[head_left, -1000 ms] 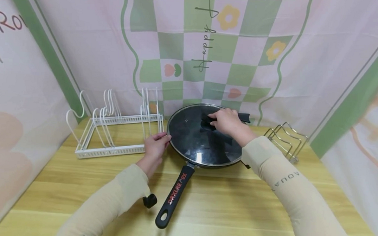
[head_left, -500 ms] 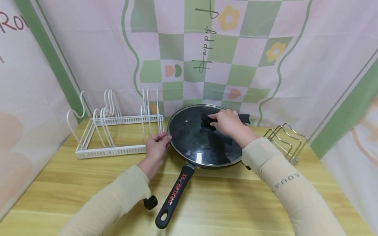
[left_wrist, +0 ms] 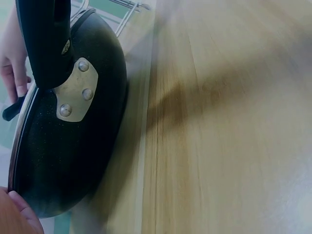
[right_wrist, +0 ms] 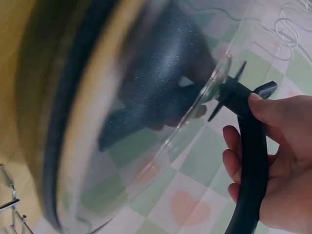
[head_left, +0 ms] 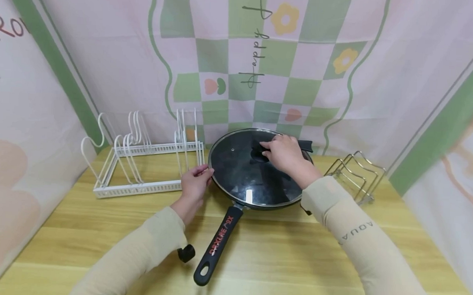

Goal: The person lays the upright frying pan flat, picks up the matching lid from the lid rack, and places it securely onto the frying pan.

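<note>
A black frying pan [left_wrist: 73, 151] sits on the wooden table with its long handle [head_left: 219, 243] toward me. A round glass lid [head_left: 235, 178] with a metal rim covers it. My right hand [head_left: 285, 154] holds the lid's black handle [right_wrist: 253, 165]; in the right wrist view, its thumb and fingers curl around that handle. At the pan's left edge, my left hand [head_left: 194, 185] pinches the rim between thumb and fingers. The left wrist view shows those fingertips at the rim, and the pan's riveted handle bracket [left_wrist: 78, 92].
Left of the pan, a white wire rack [head_left: 139, 188] with upright dividers stands close to my left hand. A small metal rack [head_left: 356, 174] stands to the right. Behind the pan hangs a patterned cloth [head_left: 244, 55]. The wooden table [head_left: 279, 263] extends in front.
The head view has shifted very slightly. Both hands, the lid and the pan keep the same places.
</note>
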`<state>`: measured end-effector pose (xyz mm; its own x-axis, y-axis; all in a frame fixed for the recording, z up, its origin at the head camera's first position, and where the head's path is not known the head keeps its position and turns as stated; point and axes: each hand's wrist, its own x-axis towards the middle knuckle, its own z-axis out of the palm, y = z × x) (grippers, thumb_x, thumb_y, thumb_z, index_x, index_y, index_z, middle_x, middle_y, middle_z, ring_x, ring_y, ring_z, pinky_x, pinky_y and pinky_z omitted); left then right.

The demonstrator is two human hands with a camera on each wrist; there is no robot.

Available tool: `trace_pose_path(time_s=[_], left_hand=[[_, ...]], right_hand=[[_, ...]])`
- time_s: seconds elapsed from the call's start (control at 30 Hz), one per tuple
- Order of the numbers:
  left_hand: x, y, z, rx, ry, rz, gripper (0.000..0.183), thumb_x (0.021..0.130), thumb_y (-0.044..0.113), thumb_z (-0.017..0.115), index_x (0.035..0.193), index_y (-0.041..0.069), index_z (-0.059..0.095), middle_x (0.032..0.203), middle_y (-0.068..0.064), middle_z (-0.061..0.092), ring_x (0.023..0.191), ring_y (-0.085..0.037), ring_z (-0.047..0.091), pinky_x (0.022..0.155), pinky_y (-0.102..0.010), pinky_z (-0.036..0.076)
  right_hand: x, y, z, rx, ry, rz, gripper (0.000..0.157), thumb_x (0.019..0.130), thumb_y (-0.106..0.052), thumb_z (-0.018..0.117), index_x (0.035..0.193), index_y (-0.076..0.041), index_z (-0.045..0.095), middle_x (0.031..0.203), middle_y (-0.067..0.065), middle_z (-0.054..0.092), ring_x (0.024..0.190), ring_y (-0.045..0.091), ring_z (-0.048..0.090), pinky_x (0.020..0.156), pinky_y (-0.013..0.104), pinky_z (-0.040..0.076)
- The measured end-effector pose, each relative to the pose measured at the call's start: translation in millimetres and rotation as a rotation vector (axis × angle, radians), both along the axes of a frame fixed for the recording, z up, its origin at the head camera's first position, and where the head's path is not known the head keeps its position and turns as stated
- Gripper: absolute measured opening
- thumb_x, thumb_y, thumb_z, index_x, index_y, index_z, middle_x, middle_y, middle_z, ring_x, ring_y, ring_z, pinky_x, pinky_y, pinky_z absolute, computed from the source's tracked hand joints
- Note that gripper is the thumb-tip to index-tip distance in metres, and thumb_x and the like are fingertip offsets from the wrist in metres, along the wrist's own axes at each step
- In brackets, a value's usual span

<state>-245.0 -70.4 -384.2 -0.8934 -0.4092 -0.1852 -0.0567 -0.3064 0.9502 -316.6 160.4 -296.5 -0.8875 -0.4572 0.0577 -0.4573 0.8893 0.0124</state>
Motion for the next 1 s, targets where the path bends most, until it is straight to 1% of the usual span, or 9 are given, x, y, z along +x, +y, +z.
trace_pose_path(time_s=[0.2,0.4,0.47,0.53,0.67,0.77,0.83,0.93,1.0], left_hand=[[0.1,-6,0.1,-0.02,-0.003,-0.012,0.031,0.091,-0.008,0.07,0.121,-0.015,0.065,0.084,-0.001,0.061,0.065,-0.004,0.057,0.063,-0.018,0.053],[1.0,-8,0.2,-0.028,-0.018,-0.039,0.032,0.091,-0.007,0.07,0.121,-0.014,0.065,0.093,-0.007,0.066,0.066,-0.004,0.058,0.065,-0.018,0.053],[1.0,-8,1.7,-0.03,-0.021,-0.053,0.031,0.092,-0.007,0.069,0.121,-0.014,0.065,0.091,-0.007,0.066,0.065,-0.005,0.058,0.064,-0.018,0.052],[1.2,-8,4.3,-0.03,-0.027,-0.074,0.03,0.093,-0.006,0.067,0.121,-0.015,0.064,0.085,-0.005,0.064,0.063,-0.005,0.057,0.061,-0.018,0.051],[0.8,-10,10.5,-0.03,-0.04,-0.136,0.03,0.096,-0.005,0.062,0.124,-0.016,0.061,0.077,-0.002,0.06,0.061,-0.007,0.056,0.057,-0.016,0.048],[1.8,-14,13.5,-0.042,-0.064,-0.191,0.032,0.097,-0.003,0.061,0.127,-0.015,0.059,0.08,-0.002,0.058,0.063,-0.007,0.056,0.058,-0.016,0.048],[3.3,-17,14.9,-0.06,-0.077,-0.227,0.034,0.098,-0.001,0.06,0.129,-0.014,0.058,0.083,-0.002,0.058,0.064,-0.007,0.056,0.059,-0.016,0.048],[5.6,-25,17.7,-0.101,-0.106,-0.292,0.037,0.1,0.004,0.06,0.134,-0.012,0.056,0.089,-0.002,0.059,0.068,-0.008,0.057,0.063,-0.017,0.05],[6.8,-31,20.2,-0.13,-0.13,-0.356,0.041,0.102,0.008,0.059,0.139,-0.01,0.053,0.099,-0.005,0.062,0.079,-0.013,0.061,0.076,-0.023,0.054]], right_hand=[[2.9,-2,-6.2,0.014,0.06,0.028,0.042,0.106,-0.025,0.059,0.147,-0.014,0.058,0.129,0.018,0.063,0.119,0.038,0.056,0.1,0.053,0.042],[5.9,0,-13.8,0.007,0.134,0.075,0.041,0.105,-0.022,0.06,0.144,-0.007,0.06,0.133,0.022,0.06,0.126,0.039,0.054,0.11,0.053,0.037],[6.6,3,-16.6,-0.008,0.163,0.098,0.041,0.105,-0.02,0.061,0.142,-0.005,0.06,0.135,0.023,0.059,0.128,0.039,0.052,0.113,0.053,0.035],[6.7,6,-19.8,-0.026,0.199,0.123,0.04,0.104,-0.019,0.062,0.14,-0.003,0.061,0.136,0.024,0.058,0.13,0.039,0.051,0.114,0.052,0.034],[6.8,13,-24.3,-0.066,0.257,0.179,0.038,0.102,-0.018,0.066,0.136,0.0,0.064,0.134,0.024,0.06,0.129,0.039,0.052,0.114,0.052,0.034],[6.7,17,-26.4,-0.075,0.285,0.241,0.038,0.1,-0.017,0.068,0.134,0.001,0.066,0.131,0.024,0.061,0.126,0.04,0.054,0.113,0.053,0.035],[6.4,20,-27.3,-0.075,0.299,0.298,0.037,0.1,-0.016,0.069,0.132,0.001,0.066,0.13,0.023,0.062,0.126,0.04,0.055,0.113,0.054,0.035],[7.2,24,-28.0,-0.084,0.304,0.386,0.037,0.098,-0.014,0.07,0.131,0.002,0.067,0.131,0.022,0.063,0.128,0.041,0.054,0.114,0.055,0.035],[9.6,27,-27.6,-0.098,0.285,0.428,0.038,0.098,-0.014,0.07,0.133,0.001,0.066,0.133,0.021,0.064,0.13,0.04,0.053,0.115,0.054,0.033]])
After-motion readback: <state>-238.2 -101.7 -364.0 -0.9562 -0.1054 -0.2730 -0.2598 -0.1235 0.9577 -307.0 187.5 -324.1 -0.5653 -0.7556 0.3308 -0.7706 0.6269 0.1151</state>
